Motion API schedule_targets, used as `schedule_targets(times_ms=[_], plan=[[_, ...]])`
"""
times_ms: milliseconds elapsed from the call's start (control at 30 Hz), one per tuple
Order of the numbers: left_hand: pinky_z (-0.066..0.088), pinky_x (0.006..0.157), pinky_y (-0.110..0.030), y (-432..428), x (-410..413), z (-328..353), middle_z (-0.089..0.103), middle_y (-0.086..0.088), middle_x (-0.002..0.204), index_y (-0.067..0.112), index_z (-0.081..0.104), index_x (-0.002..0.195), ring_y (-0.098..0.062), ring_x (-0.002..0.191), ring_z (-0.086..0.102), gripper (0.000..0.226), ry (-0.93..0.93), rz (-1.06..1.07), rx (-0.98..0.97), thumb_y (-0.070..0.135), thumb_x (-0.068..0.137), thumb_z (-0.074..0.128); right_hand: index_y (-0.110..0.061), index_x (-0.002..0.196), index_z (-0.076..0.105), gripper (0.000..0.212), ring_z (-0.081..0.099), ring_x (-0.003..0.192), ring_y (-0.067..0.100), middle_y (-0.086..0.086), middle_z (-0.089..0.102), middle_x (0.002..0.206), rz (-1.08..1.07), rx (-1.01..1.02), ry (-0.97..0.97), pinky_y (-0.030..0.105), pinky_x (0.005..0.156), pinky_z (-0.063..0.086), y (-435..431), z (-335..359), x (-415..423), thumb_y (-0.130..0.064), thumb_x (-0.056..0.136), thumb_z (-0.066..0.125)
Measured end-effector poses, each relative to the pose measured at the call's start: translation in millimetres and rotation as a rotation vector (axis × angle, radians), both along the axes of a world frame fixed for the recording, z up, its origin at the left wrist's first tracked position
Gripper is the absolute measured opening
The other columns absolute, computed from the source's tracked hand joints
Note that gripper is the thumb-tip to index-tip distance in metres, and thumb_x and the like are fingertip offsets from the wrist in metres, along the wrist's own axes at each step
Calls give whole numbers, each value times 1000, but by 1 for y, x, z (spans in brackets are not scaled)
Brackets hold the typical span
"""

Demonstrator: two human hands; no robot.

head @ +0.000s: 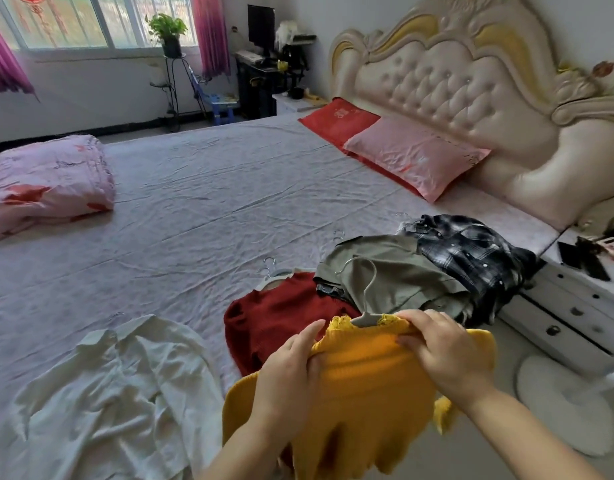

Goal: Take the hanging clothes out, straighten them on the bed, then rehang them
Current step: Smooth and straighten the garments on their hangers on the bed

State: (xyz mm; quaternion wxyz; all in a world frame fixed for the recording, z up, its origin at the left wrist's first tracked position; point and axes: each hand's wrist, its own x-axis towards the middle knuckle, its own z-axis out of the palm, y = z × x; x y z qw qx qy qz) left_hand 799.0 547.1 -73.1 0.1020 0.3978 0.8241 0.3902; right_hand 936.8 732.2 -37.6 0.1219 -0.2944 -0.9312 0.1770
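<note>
The yellow knit top is held up over the near edge of the bed on a grey hanger, whose hook stands clear above the neckline. The left grip is curled round one shoulder of the top. The other shoulder is pinched by the right grip (fingers laid over the knit). A white shirt, a red sweater, an olive garment and a plaid shirt are laid on the bed, the last three touching.

Yellow sweater on grey hanger, held up beside the red sweater.
</note>
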Motion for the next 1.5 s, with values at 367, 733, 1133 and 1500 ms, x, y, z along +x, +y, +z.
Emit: schedule_targets(times_ms=[367,733,1133,1500], plan=[[30,89,-7,30,-99,-31,39,26,114,44,34,136,8,103,37,52,-125,75,-34,14,94,41,-22,113,62,26,54,99,16,-4,62,100,147,-42,-120,30,89,39,56,-22,-136,-27,87,63],[27,89,-3,57,-181,-67,48,14,134,35,37,137,-1,118,45,46,-145,317,-108,18,95,47,-25,116,60,27,54,104,12,-5,63,112,359,-135,-183,28,92,42,102,-67,-267,-32,89,59],[23,100,-12,107,-255,-126,44,7,139,25,39,138,-7,128,38,49,-282,601,-293,20,91,53,-25,138,38,54,39,126,26,5,45,132,354,-119,-460,39,105,30,166,-177,-420,-42,90,55],[28,103,-19,106,-220,-150,43,4,138,21,39,138,-10,127,39,47,-391,578,-437,20,92,52,-19,129,50,39,43,123,21,3,49,131,457,-324,-610,36,103,38,161,-217,-373,-33,92,55]])
